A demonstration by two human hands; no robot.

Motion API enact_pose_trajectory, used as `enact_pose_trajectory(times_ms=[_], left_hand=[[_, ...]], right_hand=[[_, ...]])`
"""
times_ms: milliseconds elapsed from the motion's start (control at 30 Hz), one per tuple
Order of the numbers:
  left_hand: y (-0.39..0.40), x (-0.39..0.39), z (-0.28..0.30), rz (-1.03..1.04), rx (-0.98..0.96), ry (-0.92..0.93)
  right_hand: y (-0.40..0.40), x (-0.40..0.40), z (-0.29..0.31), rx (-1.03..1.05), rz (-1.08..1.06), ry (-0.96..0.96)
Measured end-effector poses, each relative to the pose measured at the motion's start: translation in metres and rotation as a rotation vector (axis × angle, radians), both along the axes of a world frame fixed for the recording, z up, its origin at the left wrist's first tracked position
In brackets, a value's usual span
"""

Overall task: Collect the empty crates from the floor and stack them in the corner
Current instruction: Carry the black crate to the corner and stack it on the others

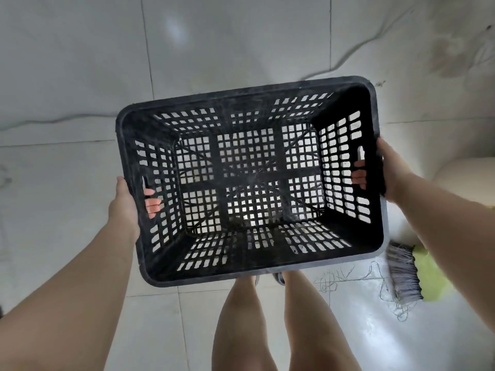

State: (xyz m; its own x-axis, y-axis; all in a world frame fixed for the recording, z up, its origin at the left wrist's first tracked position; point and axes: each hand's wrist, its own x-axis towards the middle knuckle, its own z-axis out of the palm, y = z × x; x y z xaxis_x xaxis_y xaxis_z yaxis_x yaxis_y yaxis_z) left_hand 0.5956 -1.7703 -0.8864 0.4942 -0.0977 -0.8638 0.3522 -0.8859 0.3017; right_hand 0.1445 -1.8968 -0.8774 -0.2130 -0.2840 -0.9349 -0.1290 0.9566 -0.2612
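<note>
The left hand (123, 200) and right hand (389, 167) each gripped a handle slot, fingers (152, 202) curled through, holding the empty black crate (249, 180) between them above the tiled floor (80, 76). Below the right hand lay a broom (403, 271).

Empty black lattice crate (249, 180), open side up, tilted, off floor.

Both arms outstretched, left grip (126, 202) and right grip (385, 167) curled closed, fingers hooked inward
</note>
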Motion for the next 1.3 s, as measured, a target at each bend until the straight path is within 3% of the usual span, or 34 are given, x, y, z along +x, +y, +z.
enact_pose_trajectory(times_ms=[433, 667, 967, 1300], left_hand=[[0.006, -0.018, 0.272, 0.005, -0.07, -0.03], [-0.016, -0.032, 0.386, -0.054, -0.209, -0.018], [-0.072, -0.074, 0.459, -0.188, -0.365, -0.109], [-0.154, -0.188, 0.485, -0.467, -0.465, -0.171]], right_hand=[[0.06, -0.013, 0.275, -0.132, -0.24, 0.107], [0.07, -0.017, 0.398, -0.321, -0.401, 0.304], [0.088, -0.059, 0.46, -0.435, -0.599, 0.237], [0.122, -0.143, 0.485, -0.51, -0.884, 0.266]])
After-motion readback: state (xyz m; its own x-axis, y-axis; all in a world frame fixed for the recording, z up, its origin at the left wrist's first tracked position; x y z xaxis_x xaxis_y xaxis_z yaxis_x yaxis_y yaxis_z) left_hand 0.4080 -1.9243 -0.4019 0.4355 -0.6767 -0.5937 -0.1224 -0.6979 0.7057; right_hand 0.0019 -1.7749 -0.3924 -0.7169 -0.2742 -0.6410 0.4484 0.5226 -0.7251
